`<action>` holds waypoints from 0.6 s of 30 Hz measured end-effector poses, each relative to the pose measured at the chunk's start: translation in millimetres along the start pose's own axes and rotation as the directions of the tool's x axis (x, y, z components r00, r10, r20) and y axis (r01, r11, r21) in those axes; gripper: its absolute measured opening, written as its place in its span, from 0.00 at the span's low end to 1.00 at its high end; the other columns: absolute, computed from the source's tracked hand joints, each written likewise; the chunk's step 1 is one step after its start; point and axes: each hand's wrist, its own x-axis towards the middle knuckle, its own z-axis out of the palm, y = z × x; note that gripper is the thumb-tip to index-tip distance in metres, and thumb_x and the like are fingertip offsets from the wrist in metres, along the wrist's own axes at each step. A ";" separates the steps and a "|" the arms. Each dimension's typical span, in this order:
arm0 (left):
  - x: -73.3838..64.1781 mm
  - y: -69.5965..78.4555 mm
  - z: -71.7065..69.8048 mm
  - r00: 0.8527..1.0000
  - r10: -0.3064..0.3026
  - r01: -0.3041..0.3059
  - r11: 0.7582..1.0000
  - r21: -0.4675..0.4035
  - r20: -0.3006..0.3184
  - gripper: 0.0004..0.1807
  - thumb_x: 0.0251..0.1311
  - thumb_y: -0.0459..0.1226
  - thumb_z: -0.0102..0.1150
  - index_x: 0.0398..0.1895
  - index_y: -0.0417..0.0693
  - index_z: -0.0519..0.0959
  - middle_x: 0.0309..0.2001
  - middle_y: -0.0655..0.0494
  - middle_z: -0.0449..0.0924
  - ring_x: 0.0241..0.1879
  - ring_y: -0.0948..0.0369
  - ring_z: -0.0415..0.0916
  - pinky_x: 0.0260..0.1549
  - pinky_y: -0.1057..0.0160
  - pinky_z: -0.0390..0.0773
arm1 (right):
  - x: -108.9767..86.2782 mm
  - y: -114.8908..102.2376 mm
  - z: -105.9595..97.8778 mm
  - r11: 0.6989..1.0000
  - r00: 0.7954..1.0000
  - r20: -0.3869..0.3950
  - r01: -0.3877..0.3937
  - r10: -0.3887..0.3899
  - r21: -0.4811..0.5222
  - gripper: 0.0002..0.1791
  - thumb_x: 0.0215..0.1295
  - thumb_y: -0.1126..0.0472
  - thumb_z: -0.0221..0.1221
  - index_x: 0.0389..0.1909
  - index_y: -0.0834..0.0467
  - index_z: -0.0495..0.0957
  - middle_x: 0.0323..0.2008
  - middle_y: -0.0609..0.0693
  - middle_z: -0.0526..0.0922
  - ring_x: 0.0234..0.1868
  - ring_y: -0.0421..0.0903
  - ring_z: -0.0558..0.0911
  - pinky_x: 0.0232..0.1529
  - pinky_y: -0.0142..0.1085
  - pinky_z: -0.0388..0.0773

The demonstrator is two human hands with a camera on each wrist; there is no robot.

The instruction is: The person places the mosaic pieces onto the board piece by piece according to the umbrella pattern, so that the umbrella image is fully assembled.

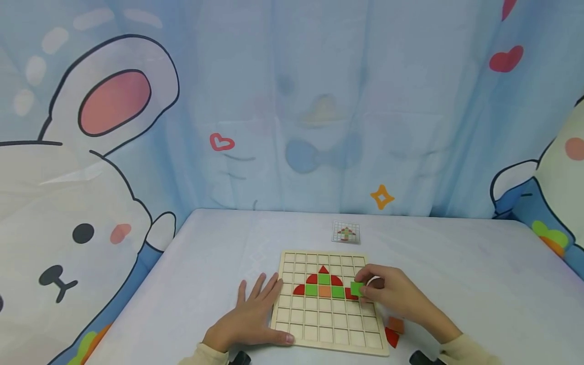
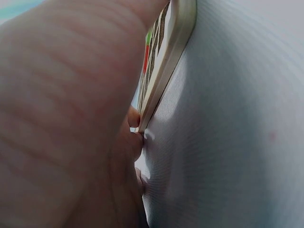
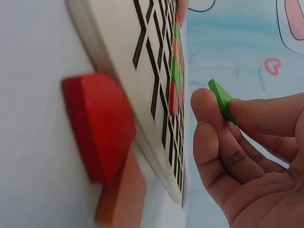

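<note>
A wooden grid board point(image 1: 332, 334) lies on the table, with red, green and orange tiles set in its upper rows. My right hand point(image 1: 394, 289) pinches a green square tile point(image 1: 356, 289) between thumb and fingertips, over the board's right side. In the right wrist view this green tile point(image 3: 221, 100) is held above the grid. Part of a red tile point(image 1: 350, 294) in the grid shows behind it. My left hand point(image 1: 255, 317) lies with fingers spread along the board's left edge, its thumb at the lower left corner. The left wrist view shows the board's side point(image 2: 166, 71) against that hand.
Beside the board's lower right edge lie a loose red piece point(image 1: 391, 336) with a curved side and an orange square tile point(image 1: 395, 325). A small pattern card point(image 1: 346, 232) lies beyond the board. A printed blue curtain point(image 1: 319, 101) hangs behind the white table point(image 1: 456, 263).
</note>
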 end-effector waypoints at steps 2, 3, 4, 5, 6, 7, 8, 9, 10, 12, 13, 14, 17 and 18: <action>-0.5 0.7 -0.3 1.000 0.000 0.000 1.000 0.001 0.002 0.69 0.56 0.70 0.70 0.88 0.44 0.47 0.88 0.49 0.39 0.85 0.44 0.29 0.72 0.26 0.25 | 1.7 -2.1 2.9 1.000 1.000 -0.018 0.003 -0.004 -0.023 0.08 0.69 0.72 0.66 0.47 0.63 0.83 0.43 0.51 0.84 0.37 0.47 0.86 0.39 0.36 0.86; -0.6 0.9 -0.3 1.000 0.001 -0.001 1.000 0.003 0.003 0.69 0.56 0.69 0.70 0.88 0.44 0.47 0.88 0.49 0.39 0.85 0.44 0.29 0.72 0.26 0.25 | 2.4 -3.2 4.2 0.999 1.000 -0.023 0.004 -0.005 -0.032 0.08 0.69 0.72 0.67 0.46 0.62 0.83 0.43 0.50 0.84 0.37 0.46 0.85 0.39 0.36 0.86; -1.0 1.4 -0.8 1.000 0.002 -0.002 1.000 0.005 0.002 0.69 0.56 0.69 0.71 0.88 0.43 0.47 0.88 0.49 0.39 0.85 0.43 0.29 0.72 0.26 0.25 | 3.0 -4.5 5.5 0.999 1.000 -0.028 0.006 -0.007 -0.042 0.08 0.69 0.72 0.67 0.46 0.62 0.84 0.42 0.50 0.85 0.37 0.46 0.85 0.39 0.35 0.85; -1.2 1.8 -1.1 1.000 0.003 -0.003 1.000 0.007 0.002 0.69 0.56 0.69 0.71 0.88 0.43 0.47 0.88 0.49 0.39 0.85 0.43 0.29 0.72 0.26 0.26 | 3.7 -5.9 6.8 0.999 1.000 -0.027 0.009 -0.010 -0.041 0.08 0.69 0.72 0.67 0.46 0.62 0.84 0.42 0.50 0.85 0.37 0.46 0.86 0.39 0.35 0.86; -1.5 2.2 -1.6 1.000 0.003 -0.003 1.000 0.007 0.002 0.69 0.56 0.69 0.71 0.88 0.43 0.47 0.88 0.49 0.39 0.85 0.43 0.29 0.72 0.26 0.26 | 4.4 -7.1 8.0 0.999 1.000 -0.024 0.013 -0.014 -0.037 0.08 0.69 0.73 0.66 0.46 0.62 0.84 0.42 0.51 0.85 0.37 0.47 0.86 0.40 0.35 0.86; -1.7 2.5 -1.8 1.000 0.004 -0.004 1.000 0.009 0.003 0.69 0.56 0.69 0.71 0.88 0.43 0.47 0.88 0.48 0.39 0.85 0.43 0.29 0.72 0.26 0.25 | 5.2 -8.3 9.2 0.999 1.000 -0.019 0.018 -0.019 -0.031 0.08 0.69 0.73 0.66 0.46 0.63 0.84 0.42 0.51 0.85 0.37 0.47 0.86 0.40 0.35 0.86; -1.7 2.7 -2.1 1.000 0.002 -0.002 1.000 0.010 0.002 0.69 0.56 0.69 0.71 0.88 0.43 0.47 0.88 0.49 0.39 0.85 0.43 0.29 0.72 0.26 0.26 | 6.0 -9.6 10.5 1.000 1.000 -0.012 0.023 -0.023 -0.018 0.08 0.69 0.73 0.66 0.46 0.63 0.84 0.42 0.52 0.85 0.37 0.48 0.86 0.40 0.36 0.86; -1.7 2.7 -2.1 1.000 0.001 -0.001 1.000 0.014 0.001 0.69 0.56 0.69 0.70 0.88 0.43 0.47 0.88 0.49 0.39 0.85 0.43 0.30 0.72 0.26 0.26 | 6.7 -10.9 11.7 1.000 1.000 -0.005 0.027 -0.027 -0.008 0.08 0.68 0.73 0.66 0.45 0.64 0.84 0.42 0.52 0.85 0.37 0.48 0.86 0.39 0.36 0.86; -1.6 2.7 -2.1 1.000 0.001 -0.001 1.000 0.014 0.001 0.69 0.56 0.69 0.70 0.88 0.43 0.47 0.88 0.49 0.39 0.85 0.43 0.30 0.72 0.26 0.26 | 7.4 -12.3 13.1 1.000 1.000 0.002 0.030 -0.030 0.004 0.07 0.69 0.73 0.66 0.45 0.64 0.83 0.41 0.53 0.84 0.37 0.49 0.86 0.39 0.36 0.86; -1.3 2.5 -2.0 1.000 0.001 -0.001 1.000 0.014 0.001 0.69 0.56 0.70 0.70 0.88 0.43 0.47 0.88 0.49 0.39 0.85 0.43 0.30 0.72 0.26 0.26 | 9.1 -15.5 15.7 0.999 0.999 0.012 0.033 -0.033 0.018 0.07 0.69 0.73 0.66 0.45 0.64 0.83 0.41 0.53 0.84 0.36 0.50 0.86 0.38 0.37 0.87; -1.0 2.1 -1.6 1.000 0.000 0.000 1.000 0.013 0.000 0.69 0.55 0.70 0.70 0.88 0.43 0.47 0.88 0.49 0.39 0.85 0.43 0.30 0.72 0.26 0.26 | 10.0 -17.2 17.0 0.999 0.999 0.012 0.032 -0.032 0.015 0.07 0.69 0.73 0.66 0.45 0.64 0.83 0.40 0.53 0.84 0.36 0.49 0.87 0.38 0.37 0.87; -0.7 1.9 -1.4 1.000 -0.001 0.001 1.000 0.011 -0.001 0.69 0.55 0.70 0.70 0.88 0.44 0.47 0.88 0.49 0.39 0.85 0.44 0.30 0.73 0.26 0.26 | 10.7 -19.1 18.4 0.999 0.999 0.012 0.029 -0.029 0.016 0.07 0.69 0.72 0.66 0.45 0.64 0.84 0.40 0.53 0.84 0.36 0.49 0.87 0.38 0.37 0.87; -0.8 2.5 -1.2 1.000 -0.003 0.004 1.000 0.012 -0.002 0.69 0.55 0.70 0.71 0.88 0.44 0.48 0.88 0.49 0.39 0.85 0.44 0.30 0.73 0.27 0.26 | 13.2 -23.6 22.0 0.999 0.999 0.021 0.029 -0.029 0.028 0.06 0.69 0.71 0.67 0.44 0.64 0.83 0.38 0.52 0.84 0.34 0.49 0.87 0.37 0.38 0.87; -0.5 2.5 -1.0 1.000 -0.005 0.005 1.000 0.013 -0.003 0.69 0.55 0.70 0.70 0.88 0.44 0.48 0.88 0.49 0.39 0.85 0.44 0.30 0.73 0.27 0.26 | 14.0 -24.6 22.9 0.999 0.999 0.029 0.031 -0.032 0.037 0.05 0.69 0.71 0.67 0.44 0.64 0.83 0.37 0.52 0.84 0.33 0.50 0.88 0.37 0.39 0.87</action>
